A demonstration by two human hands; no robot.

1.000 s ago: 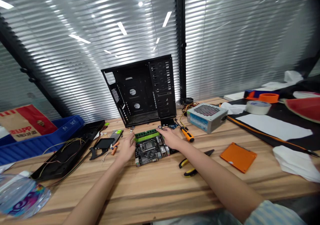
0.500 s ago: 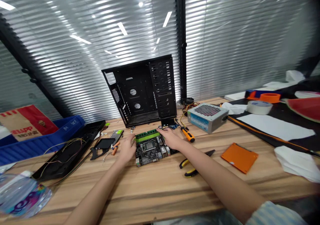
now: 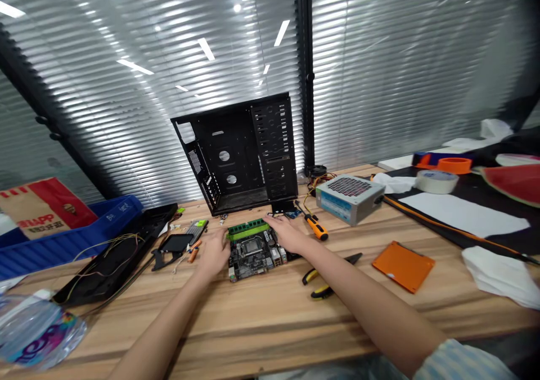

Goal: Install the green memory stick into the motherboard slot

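A small black motherboard (image 3: 252, 260) lies on the table in front of me, its bright green memory slots (image 3: 247, 233) along the far side. A green memory stick (image 3: 248, 226) stands at the slots. My left hand (image 3: 216, 251) is closed at the board's left edge, beside one end of the slots; its fingertips are partly hidden. Across the board, my right hand (image 3: 286, 235) has its fingers bent over the other end of the memory stick, at the right edge. Exactly what the fingertips press cannot be made out.
Behind the board stands an open black computer case (image 3: 236, 155). To the right are a power supply (image 3: 351, 199), a screwdriver (image 3: 316, 227), pliers (image 3: 323, 283) under my forearm and an orange plate (image 3: 404, 266). A blue bin (image 3: 113, 211) and black panel (image 3: 99, 276) lie left.
Both hands keep their places at the two ends of the memory slots. Only a very slight shift of the view and fingers shows.
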